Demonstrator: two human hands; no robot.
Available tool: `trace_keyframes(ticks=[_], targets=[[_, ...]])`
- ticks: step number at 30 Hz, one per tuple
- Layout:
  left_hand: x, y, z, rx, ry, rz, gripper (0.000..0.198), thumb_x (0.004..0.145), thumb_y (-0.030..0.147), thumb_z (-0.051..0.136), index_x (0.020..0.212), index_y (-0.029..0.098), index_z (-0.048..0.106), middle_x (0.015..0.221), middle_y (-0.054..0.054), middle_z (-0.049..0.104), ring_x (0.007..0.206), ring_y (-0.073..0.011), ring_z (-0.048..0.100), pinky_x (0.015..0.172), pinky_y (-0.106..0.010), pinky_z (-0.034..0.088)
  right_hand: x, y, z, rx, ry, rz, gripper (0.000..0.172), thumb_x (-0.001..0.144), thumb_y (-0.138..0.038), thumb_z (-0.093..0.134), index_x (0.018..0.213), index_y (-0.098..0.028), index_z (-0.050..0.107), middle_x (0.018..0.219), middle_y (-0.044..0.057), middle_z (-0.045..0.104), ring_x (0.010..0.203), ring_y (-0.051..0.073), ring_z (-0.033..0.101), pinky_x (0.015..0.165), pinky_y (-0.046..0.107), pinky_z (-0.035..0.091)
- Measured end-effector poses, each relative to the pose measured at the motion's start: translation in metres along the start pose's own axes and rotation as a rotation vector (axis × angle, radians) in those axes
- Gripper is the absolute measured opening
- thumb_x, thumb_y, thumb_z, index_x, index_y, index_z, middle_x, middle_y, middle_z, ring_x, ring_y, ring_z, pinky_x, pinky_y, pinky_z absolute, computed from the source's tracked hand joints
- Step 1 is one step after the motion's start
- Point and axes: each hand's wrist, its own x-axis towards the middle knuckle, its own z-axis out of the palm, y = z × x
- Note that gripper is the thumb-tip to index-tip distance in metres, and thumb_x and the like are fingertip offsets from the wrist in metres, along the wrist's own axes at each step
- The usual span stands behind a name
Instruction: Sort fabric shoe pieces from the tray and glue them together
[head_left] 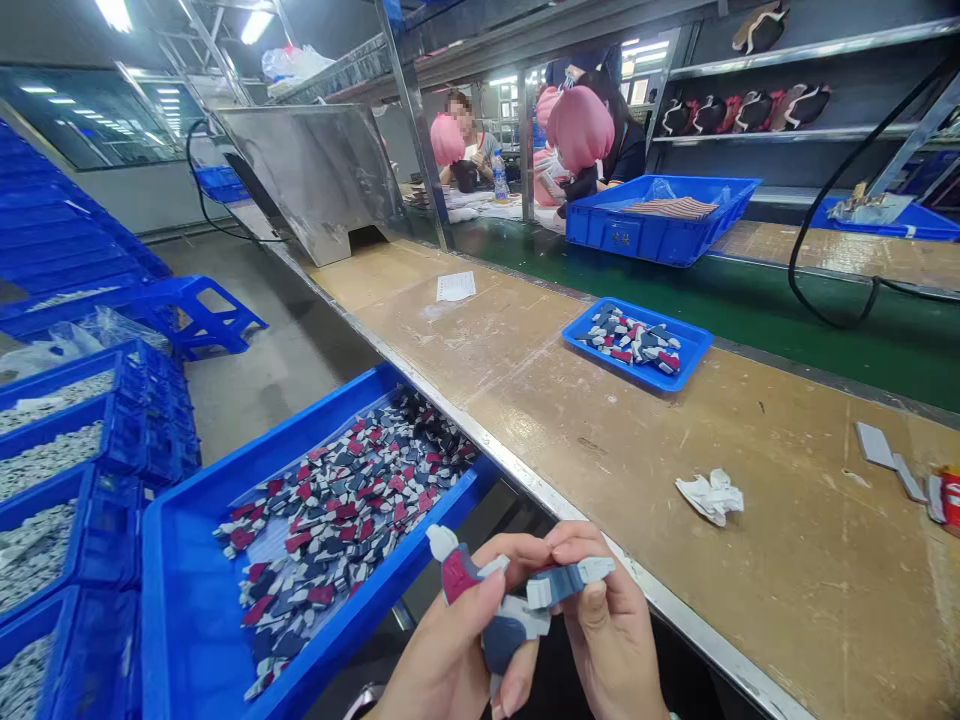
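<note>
My left hand (469, 630) is closed around small painted pieces: a maroon, navy and white piece (459, 575) and a grey-blue and white piece (504, 637). Between the fingers of my right hand (611, 625) is a blue-grey piece with white ends (559, 585). Both hands meet at the fingertips in front of the table edge. To their left, a large blue bin (202, 540) holds a heap of similar small pieces (345, 510) in maroon, navy and white. What the pieces are parts of cannot be made out.
On the brown worktable (555, 470) are a small blue tray (697, 345) of painted pieces, a crumpled white tissue (712, 497) and a paper slip (456, 287). Stacked blue crates (112, 520) stand at left. Behind the green conveyor (517, 250), two people work with pink-haired figures.
</note>
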Motion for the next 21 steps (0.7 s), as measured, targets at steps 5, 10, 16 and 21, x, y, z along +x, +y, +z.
trace_keyframes(ticks=[5, 10, 16, 21], targets=[[0.005, -0.013, -0.013, 0.267, -0.126, 0.294, 0.051, 0.083, 0.064, 0.065, 0.125, 0.035, 0.058, 0.114, -0.006, 0.053, 0.053, -0.0017, 0.048, 0.045, -0.018, 0.029, -0.003, 0.003, -0.002, 0.041, -0.039, -0.056, 0.027, 0.099, -0.047, 0.046, 0.112, -0.034, 0.066, 0.115, 0.005, 0.054, 0.079, 0.013, 0.06, 0.061, 0.023, 0.055], [0.011, -0.019, -0.025, 0.324, -0.304, 0.418, 0.074, 0.072, 0.066, 0.074, 0.135, 0.041, 0.047, 0.123, -0.006, 0.039, 0.061, -0.0029, 0.048, 0.039, -0.012, 0.032, -0.008, -0.002, -0.005, -0.055, -0.108, -0.121, 0.029, 0.099, -0.045, 0.046, 0.113, -0.03, 0.066, 0.107, 0.006, 0.051, 0.075, 0.014, 0.057, 0.063, 0.026, 0.056], [0.002, -0.007, -0.017, 0.36, -0.313, 0.366, 0.043, 0.091, 0.051, 0.062, 0.132, 0.041, 0.054, 0.116, -0.005, 0.044, 0.057, 0.0005, 0.043, 0.043, -0.012, 0.031, -0.013, -0.011, 0.002, -0.224, 0.021, -0.239, 0.028, 0.096, -0.049, 0.052, 0.106, -0.029, 0.069, 0.101, 0.007, 0.051, 0.089, 0.019, 0.057, 0.071, 0.03, 0.056], [0.009, -0.015, -0.022, 0.096, -0.4, 0.314, 0.053, 0.084, 0.06, 0.066, 0.132, 0.044, 0.052, 0.12, -0.004, 0.05, 0.049, 0.0038, 0.044, 0.039, -0.009, 0.031, -0.017, -0.023, 0.012, -0.003, 0.243, -0.008, 0.031, 0.099, -0.051, 0.043, 0.096, -0.028, 0.063, 0.081, 0.002, 0.053, 0.057, 0.011, 0.052, 0.051, 0.023, 0.045]])
